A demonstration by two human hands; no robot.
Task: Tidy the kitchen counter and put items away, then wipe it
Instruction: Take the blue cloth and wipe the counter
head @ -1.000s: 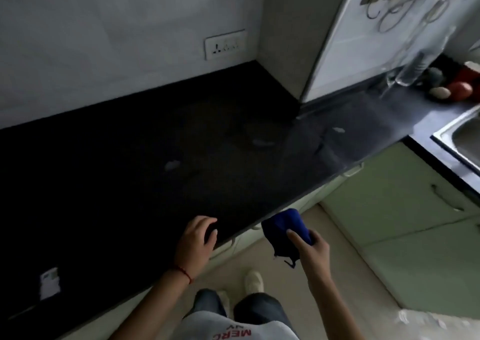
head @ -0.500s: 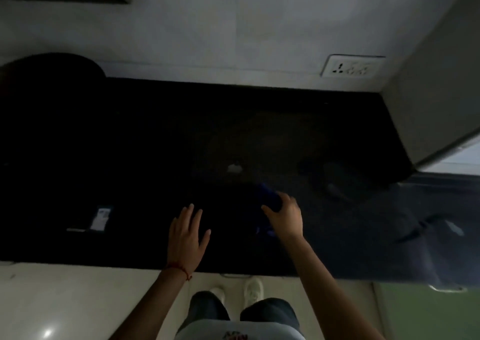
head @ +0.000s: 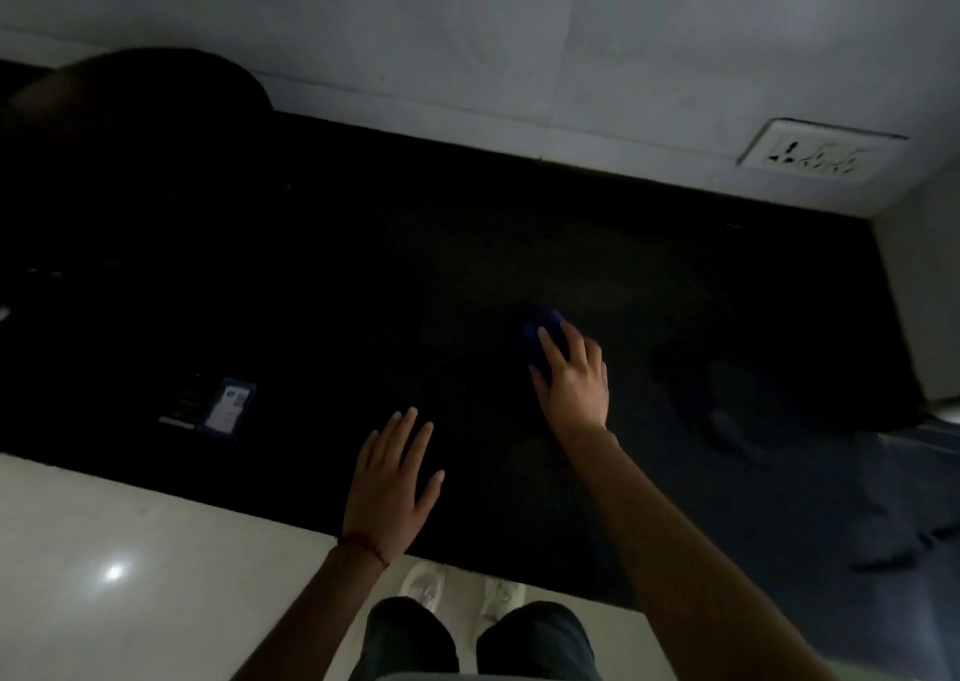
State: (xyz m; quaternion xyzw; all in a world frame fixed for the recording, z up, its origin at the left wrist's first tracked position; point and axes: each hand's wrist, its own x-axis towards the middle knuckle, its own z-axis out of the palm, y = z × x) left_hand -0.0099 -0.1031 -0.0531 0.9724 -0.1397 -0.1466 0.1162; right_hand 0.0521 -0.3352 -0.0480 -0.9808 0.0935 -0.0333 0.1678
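Note:
The black kitchen counter [head: 363, 275] fills the middle of the dim head view. My right hand [head: 574, 381] lies flat on a blue cloth [head: 543, 329] and presses it onto the counter with straight fingers; only the cloth's far end shows past my fingertips. My left hand [head: 392, 483] rests flat on the counter near its front edge, fingers spread, holding nothing. A red thread is tied round that wrist.
A small card or label [head: 228, 407] lies on the counter at the left. A large dark round object [head: 140, 103] stands at the back left. A wall socket [head: 821, 152] sits at the back right. Damp streaks [head: 727, 431] mark the counter's right part. Pale floor lies below.
My right hand carried the blue cloth from the counter's front edge onto the counter and pushed it farther back. My left hand flattened on the surface. The view swung left.

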